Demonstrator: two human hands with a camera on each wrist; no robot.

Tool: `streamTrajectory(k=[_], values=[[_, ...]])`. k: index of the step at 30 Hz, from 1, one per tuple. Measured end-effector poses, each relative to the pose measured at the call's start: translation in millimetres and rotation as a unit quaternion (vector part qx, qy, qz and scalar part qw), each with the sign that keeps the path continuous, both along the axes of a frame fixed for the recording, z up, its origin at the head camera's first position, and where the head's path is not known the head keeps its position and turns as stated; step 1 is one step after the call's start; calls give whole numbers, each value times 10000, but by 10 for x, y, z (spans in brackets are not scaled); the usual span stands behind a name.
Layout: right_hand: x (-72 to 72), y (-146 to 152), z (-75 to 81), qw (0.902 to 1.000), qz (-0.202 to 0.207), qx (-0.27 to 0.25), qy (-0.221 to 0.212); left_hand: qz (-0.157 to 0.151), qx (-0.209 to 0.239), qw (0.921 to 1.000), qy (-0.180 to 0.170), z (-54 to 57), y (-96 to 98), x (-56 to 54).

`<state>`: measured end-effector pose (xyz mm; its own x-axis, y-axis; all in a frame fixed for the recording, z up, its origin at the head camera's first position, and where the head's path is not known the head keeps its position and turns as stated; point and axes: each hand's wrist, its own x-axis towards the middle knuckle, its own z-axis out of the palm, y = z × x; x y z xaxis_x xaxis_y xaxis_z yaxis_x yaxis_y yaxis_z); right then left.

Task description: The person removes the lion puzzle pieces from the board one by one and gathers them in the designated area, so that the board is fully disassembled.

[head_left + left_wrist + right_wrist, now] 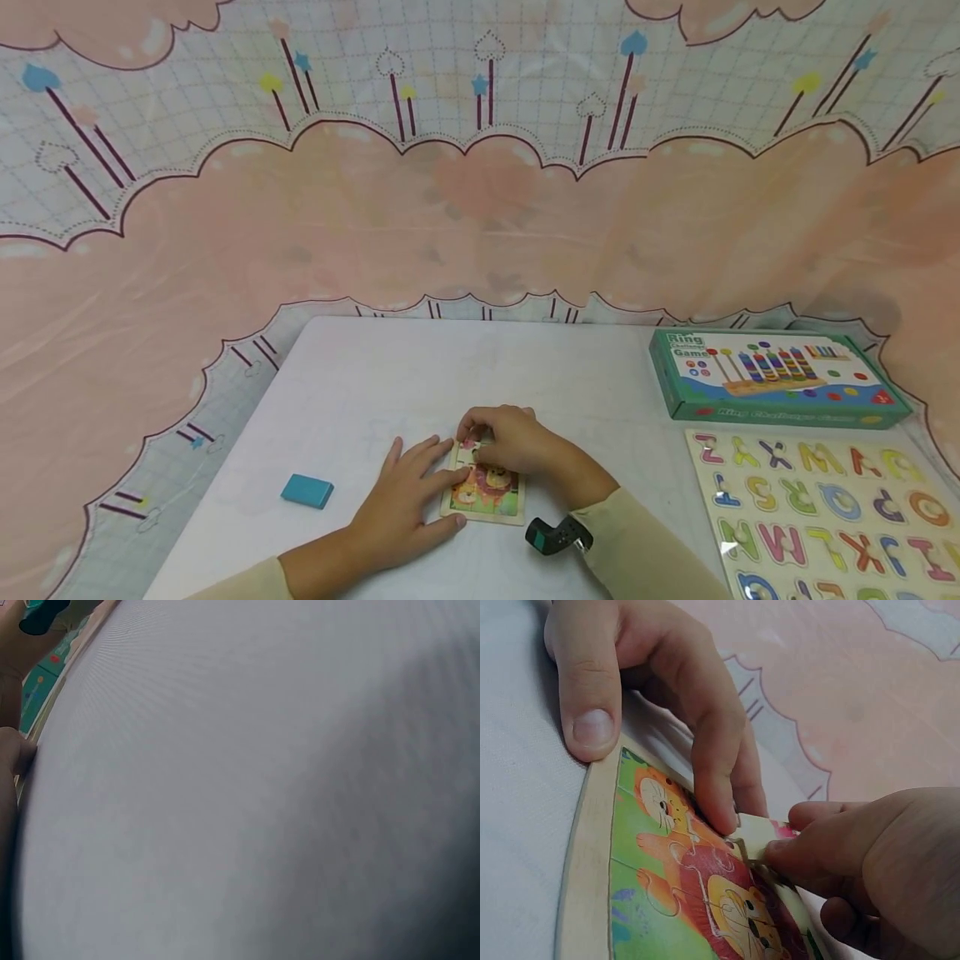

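Observation:
A wooden-framed jigsaw puzzle (491, 498) with a lion and a spotted cub lies in front of me on the white-covered table. My left hand (405, 502) rests along its left side, fingers spread. In the right wrist view the left thumb (592, 724) touches the frame's edge and a left fingertip reaches onto the picture. At the puzzle's far end, my right hand (521, 446) pinches a pale puzzle piece (759, 829) with pink on it. A slim gap shows between that piece and the neighbouring ones.
A teal block (307, 491) lies to the left. On the right are a green Ring Challenge Game box (780, 379) and, nearer, an alphabet board (817, 508) with coloured letters. A black wrist device (555, 536) sits by the right sleeve. A patterned pink cloth (450, 225) hangs behind the table.

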<state>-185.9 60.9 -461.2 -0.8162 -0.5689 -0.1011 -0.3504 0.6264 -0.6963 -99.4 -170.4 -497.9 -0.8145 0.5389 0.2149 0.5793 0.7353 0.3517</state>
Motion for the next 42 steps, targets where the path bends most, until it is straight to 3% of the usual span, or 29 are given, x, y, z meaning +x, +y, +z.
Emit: streamTrajectory(k=[11, 17, 30, 42], values=[[-94, -30, 71, 9935, -546, -790, -608, -35, 13, 9997, 239, 22, -7, -14], [-278, 29, 55, 9946, -665, -738, -298, 36, -13, 9995, 320, 22, -20, 3], [-625, 143, 5, 9965, -564, -582, 180, 76, 127, 9999, 75, 53, 3, -45], [-742, 86, -148, 9913, -801, -136, 1040, 178, 46, 9998, -76, 22, 8, -26]])
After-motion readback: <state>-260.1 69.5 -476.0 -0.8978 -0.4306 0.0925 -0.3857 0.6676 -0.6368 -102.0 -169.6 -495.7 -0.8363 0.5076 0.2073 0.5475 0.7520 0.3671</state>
